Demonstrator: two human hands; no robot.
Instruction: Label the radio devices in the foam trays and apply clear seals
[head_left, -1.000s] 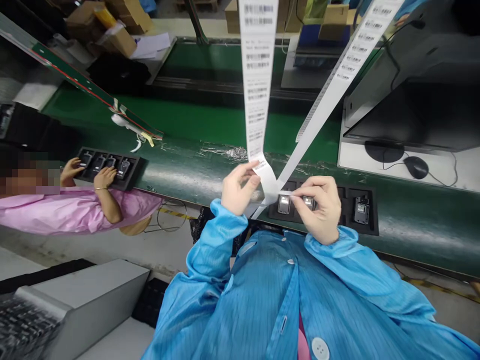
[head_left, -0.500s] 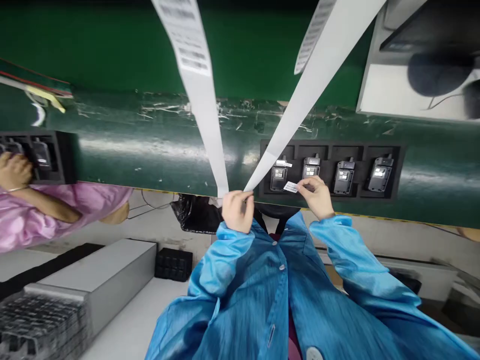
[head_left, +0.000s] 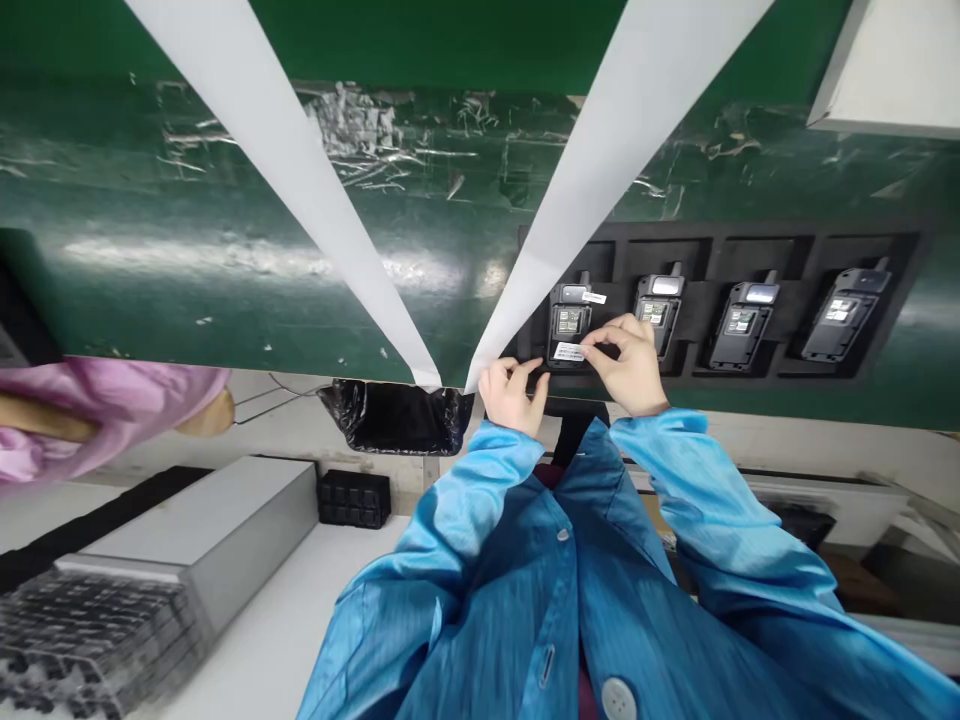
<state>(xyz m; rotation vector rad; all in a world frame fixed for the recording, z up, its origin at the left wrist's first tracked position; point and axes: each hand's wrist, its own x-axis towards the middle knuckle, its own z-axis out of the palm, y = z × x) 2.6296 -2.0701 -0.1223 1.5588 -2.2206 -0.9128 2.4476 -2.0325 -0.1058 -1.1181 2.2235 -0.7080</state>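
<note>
pinching label [head_left: 568, 352], long axis left-right | right hand [head_left: 630, 365] fingers nipping it | left hand [head_left: 512, 393] unclear

Noted a glossy green tabletop [head_left: 187, 250] spanning the upper view, scuffed and flecked with pale torn tape scraps [head_left: 360, 120]. Found a crumpled black plastic bag [head_left: 397, 420] hanging just below its near edge. Saw a co-worker's pink sleeve [head_left: 97, 400] at the far left, under that same edge. Spotted a long grey metal box [head_left: 225, 530] at lower left, a small black ribbed block [head_left: 354, 498] just beside its far end, and a blurred stack of dark grey trays [head_left: 90, 640] at its near end. Caught a white board corner [head_left: 892, 70] at top right, over the green surface.
</note>
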